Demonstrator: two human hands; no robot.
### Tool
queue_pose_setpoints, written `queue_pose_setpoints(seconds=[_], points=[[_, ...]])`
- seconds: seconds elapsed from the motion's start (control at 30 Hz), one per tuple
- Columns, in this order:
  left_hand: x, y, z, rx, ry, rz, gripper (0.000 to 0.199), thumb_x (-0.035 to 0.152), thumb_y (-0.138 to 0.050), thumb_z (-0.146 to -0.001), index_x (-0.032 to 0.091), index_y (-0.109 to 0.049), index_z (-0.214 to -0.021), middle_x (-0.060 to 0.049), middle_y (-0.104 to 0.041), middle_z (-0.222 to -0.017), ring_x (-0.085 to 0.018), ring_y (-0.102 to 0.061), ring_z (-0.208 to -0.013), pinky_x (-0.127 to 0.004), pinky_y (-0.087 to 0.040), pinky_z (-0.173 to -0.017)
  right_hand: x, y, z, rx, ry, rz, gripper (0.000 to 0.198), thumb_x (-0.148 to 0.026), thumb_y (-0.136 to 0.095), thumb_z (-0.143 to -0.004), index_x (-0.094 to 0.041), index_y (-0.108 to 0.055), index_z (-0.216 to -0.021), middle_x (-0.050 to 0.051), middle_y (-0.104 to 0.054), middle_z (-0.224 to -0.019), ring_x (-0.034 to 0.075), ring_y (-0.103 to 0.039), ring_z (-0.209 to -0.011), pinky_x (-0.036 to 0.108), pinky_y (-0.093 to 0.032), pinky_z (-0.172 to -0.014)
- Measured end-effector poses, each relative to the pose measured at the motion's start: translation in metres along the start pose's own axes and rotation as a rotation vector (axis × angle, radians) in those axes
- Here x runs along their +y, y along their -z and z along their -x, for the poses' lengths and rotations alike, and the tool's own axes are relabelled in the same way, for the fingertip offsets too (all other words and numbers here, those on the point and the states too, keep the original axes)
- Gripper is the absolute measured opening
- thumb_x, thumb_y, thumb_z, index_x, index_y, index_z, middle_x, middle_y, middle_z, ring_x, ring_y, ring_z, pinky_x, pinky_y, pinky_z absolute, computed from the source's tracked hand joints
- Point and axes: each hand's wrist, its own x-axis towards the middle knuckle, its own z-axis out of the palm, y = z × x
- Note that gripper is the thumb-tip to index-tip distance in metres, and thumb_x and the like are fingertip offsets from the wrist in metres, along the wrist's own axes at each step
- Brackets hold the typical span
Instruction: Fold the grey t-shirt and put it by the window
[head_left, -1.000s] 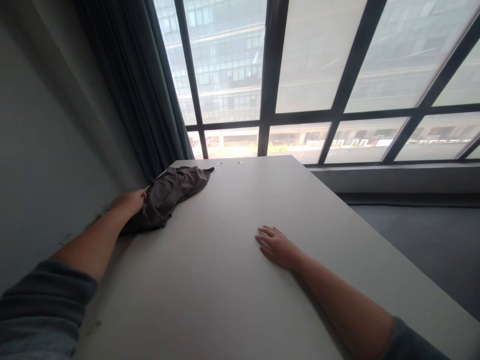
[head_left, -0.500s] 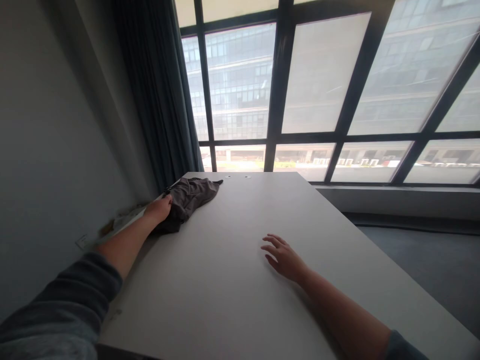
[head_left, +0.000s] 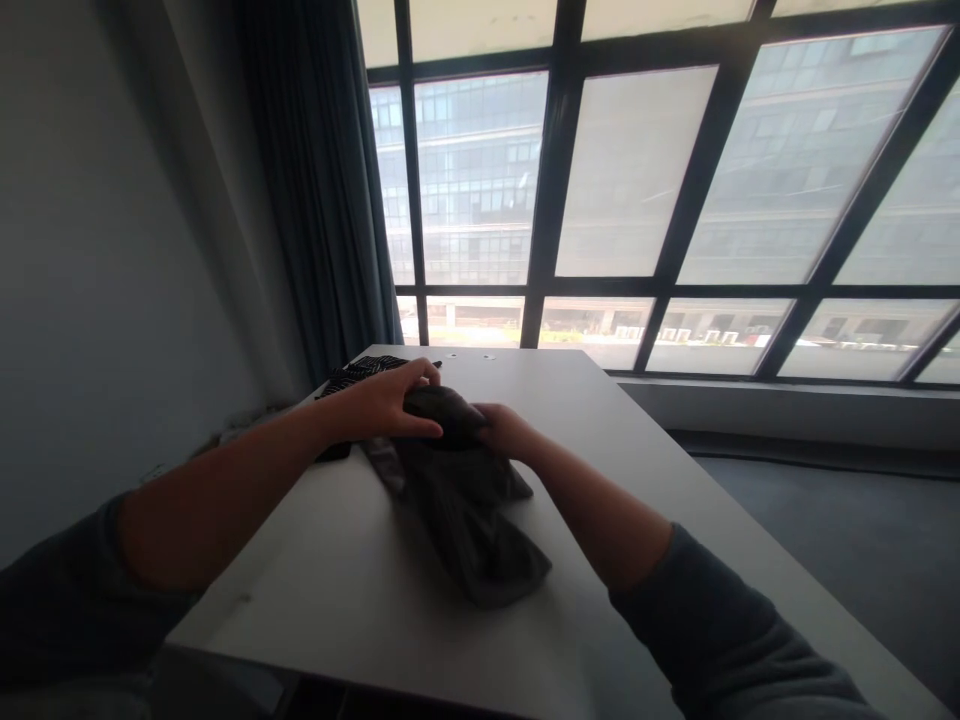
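Note:
A dark grey garment (head_left: 480,540) hangs in loose folds over the white table, partly blurred by motion, its lower end close to or on the tabletop. My left hand (head_left: 401,400) curves round the bunched upper part, thumb in front and fingers over the top. On the other side my right hand (head_left: 504,430) is closed on the same bunch, its fingertips hidden by the cloth. Behind my left wrist lies a black-and-white striped cloth (head_left: 367,370) at the table's far left. The garment's exact kind cannot be made out.
The white table (head_left: 600,460) stretches toward large black-framed windows (head_left: 480,180). A dark curtain (head_left: 322,200) and grey wall (head_left: 112,250) stand to the left. Grey floor (head_left: 780,540) shows on the right.
The grey garment has come from the far left toward the middle of the table. My right hand has moved forward and left from over the bare tabletop and closed on it. The striped cloth is now uncovered.

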Motion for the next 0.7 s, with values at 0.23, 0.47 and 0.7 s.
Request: queue_pose_setpoints(seconds=[0.23,0.47,0.7], points=[[-0.031,0.027,0.022,0.275,0.220,-0.505,0.032,0.036,-0.059,-0.091,0.025,-0.069,-0.119,-0.009,-0.071,-0.119,-0.030,-0.069,-0.109,-0.037,-0.052,-0.095,-0.058,0.075,0.016,-0.162,-0.028,-0.109,0.032,-0.048,-0.072,-0.091,-0.018,-0.066,-0.099,0.001,-0.068,-0.087,0.017,-0.065,-0.077,0.030,-0.055,-0.069],[-0.032,0.051,0.025,0.299,0.427,0.306,0.047,0.060,-0.065,-0.086,0.020,-0.071,-0.110,-0.009,-0.076,-0.098,-0.029,-0.073,-0.090,-0.038,-0.060,-0.076,-0.116,0.158,0.006,0.139,-0.018,0.427,0.029,-0.045,-0.071,-0.094,-0.016,-0.070,-0.090,0.004,-0.068,-0.084,0.019,-0.066,-0.076,0.034,-0.056,-0.071],[0.000,0.081,0.031,0.151,0.207,-0.228,0.060,0.049,-0.088,-0.068,0.029,-0.068,-0.121,-0.006,-0.075,-0.108,-0.035,-0.071,-0.101,-0.040,-0.058,-0.084,-0.150,0.239,0.003,0.374,-0.038,0.926,0.061,-0.066,-0.069,-0.092,-0.006,-0.072,-0.084,0.011,-0.070,-0.088,0.030,-0.072,-0.097,0.048,-0.055,-0.089]])
